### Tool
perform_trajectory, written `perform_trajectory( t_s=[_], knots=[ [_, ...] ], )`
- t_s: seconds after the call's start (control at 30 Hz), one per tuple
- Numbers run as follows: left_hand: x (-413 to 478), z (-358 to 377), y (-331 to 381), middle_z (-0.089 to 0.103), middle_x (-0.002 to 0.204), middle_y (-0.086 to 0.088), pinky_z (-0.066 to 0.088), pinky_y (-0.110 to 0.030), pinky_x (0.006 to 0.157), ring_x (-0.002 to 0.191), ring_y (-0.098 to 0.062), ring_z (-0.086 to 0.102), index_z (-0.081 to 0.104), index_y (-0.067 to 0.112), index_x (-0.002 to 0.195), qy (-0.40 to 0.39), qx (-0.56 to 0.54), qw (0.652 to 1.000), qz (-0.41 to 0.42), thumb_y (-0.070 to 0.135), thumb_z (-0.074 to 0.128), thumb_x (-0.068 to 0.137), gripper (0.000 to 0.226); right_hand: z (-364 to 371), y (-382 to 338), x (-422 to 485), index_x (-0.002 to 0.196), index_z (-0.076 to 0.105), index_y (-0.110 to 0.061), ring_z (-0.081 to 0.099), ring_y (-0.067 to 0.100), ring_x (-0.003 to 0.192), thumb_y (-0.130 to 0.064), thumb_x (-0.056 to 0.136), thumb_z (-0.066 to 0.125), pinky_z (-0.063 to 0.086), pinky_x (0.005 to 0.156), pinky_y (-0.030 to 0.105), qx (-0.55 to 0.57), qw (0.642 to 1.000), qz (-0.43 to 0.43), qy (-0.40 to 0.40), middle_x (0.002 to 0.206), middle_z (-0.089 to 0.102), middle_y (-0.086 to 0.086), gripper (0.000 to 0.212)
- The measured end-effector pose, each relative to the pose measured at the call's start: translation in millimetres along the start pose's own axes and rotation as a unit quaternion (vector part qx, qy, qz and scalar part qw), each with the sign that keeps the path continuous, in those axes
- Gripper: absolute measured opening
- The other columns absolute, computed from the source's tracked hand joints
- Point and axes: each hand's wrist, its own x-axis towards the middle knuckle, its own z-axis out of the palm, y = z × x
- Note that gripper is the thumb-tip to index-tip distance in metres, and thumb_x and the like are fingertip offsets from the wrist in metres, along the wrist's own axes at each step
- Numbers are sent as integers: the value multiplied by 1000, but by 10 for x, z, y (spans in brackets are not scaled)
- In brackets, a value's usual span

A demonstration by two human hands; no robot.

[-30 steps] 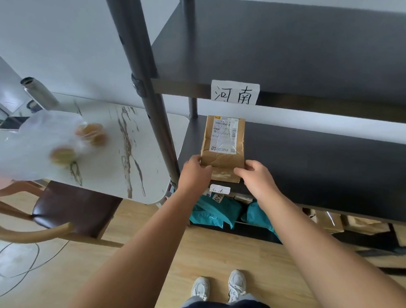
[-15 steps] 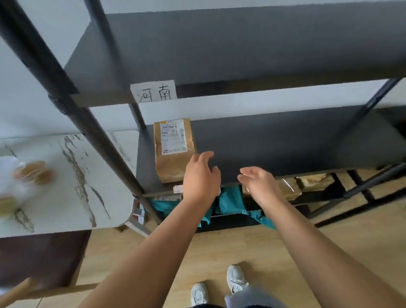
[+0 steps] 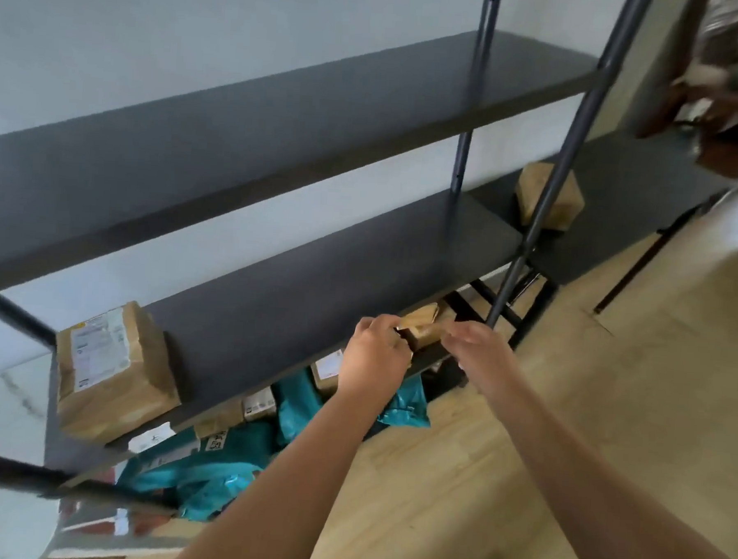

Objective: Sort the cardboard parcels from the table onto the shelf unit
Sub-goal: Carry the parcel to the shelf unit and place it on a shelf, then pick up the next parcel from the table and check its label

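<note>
Both our hands empty: left hand [image 3: 374, 356] loosely curled, right hand [image 3: 479, 349] half open. Placed parcel [image 3: 110, 372] sits on shelf [image 3: 316, 268] at left end. Next parcel [image 3: 549, 194] waits on counter [image 3: 619, 198], right; we turn and grip both sides.

A brown cardboard parcel [image 3: 112, 372] with a white shipping label on top lies flat at the left end of the dark shelf unit's [image 3: 316, 268] middle shelf, reaching its front edge. A second brown parcel [image 3: 553, 195] sits at the neighbouring shelf's left end, partly behind a post.
</note>
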Motion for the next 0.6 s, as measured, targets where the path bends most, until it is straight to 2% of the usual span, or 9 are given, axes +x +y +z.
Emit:
perform_trajectory(
  t_s=[0.07,0.13,0.17,0.23,0.3,0.4,0.5,0.6],
  knots=[
    [71,374,313,49,138,0,48,-16,68,88,-6,56,55,23,137,-17,-11,1000,-3,21,51,98,39,-494,198,135,123,63,-17,61,22,105,-25,96,56,50,91,37,10,1000,-2,13,117,64,5,29],
    [144,757,605,51,138,-1,53,-28,84,101,-14,60,54,24,136,-35,-16,999,-2,23,52,97,39,-980,407,280,125,62,-9,59,26,115,-19,96,57,45,87,27,11,1000,-4,27,127,63,11,32],
    [183,940,754,53,138,-2,52,-28,85,103,-15,60,54,24,137,-42,-16,999,-2,23,53,97,40,-1216,495,330,124,62,-4,58,30,117,-16,96,57,45,83,24,6,999,1,35,128,63,16,31],
    [260,1268,1025,57,136,-2,47,-22,75,95,-11,60,54,25,137,-53,-26,998,2,24,54,97,40,-1632,658,417,120,63,3,58,37,117,-13,97,55,48,86,31,2,998,22,56,124,64,23,30],
    [348,1536,1266,59,132,-2,44,-18,66,89,-8,58,53,25,137,-64,-42,997,6,24,55,98,40,-1976,790,504,120,63,3,61,36,112,-14,97,55,48,91,38,8,997,35,70,121,65,22,29],
    [492,1856,1564,56,135,0,46,-16,66,88,-5,58,55,26,135,-74,-54,996,1,25,55,98,37,-2367,949,647,130,58,-8,60,22,112,-20,97,58,48,97,36,49,994,57,83,123,65,8,36],
    [687,2092,1773,56,137,2,37,-10,58,76,1,54,56,28,133,-82,-48,995,-3,23,56,98,36,-2636,1044,859,133,57,-11,57,22,119,-22,96,58,45,104,44,74,990,60,99,126,63,4,38],
    [980,2263,1929,58,131,2,41,-12,59,78,-2,58,56,26,134,-78,-38,996,-1,21,58,97,37,-2784,1035,1151,134,57,-13,57,22,120,-24,97,58,45,104,45,79,990,63,99,127,63,3,39]
  ],
)
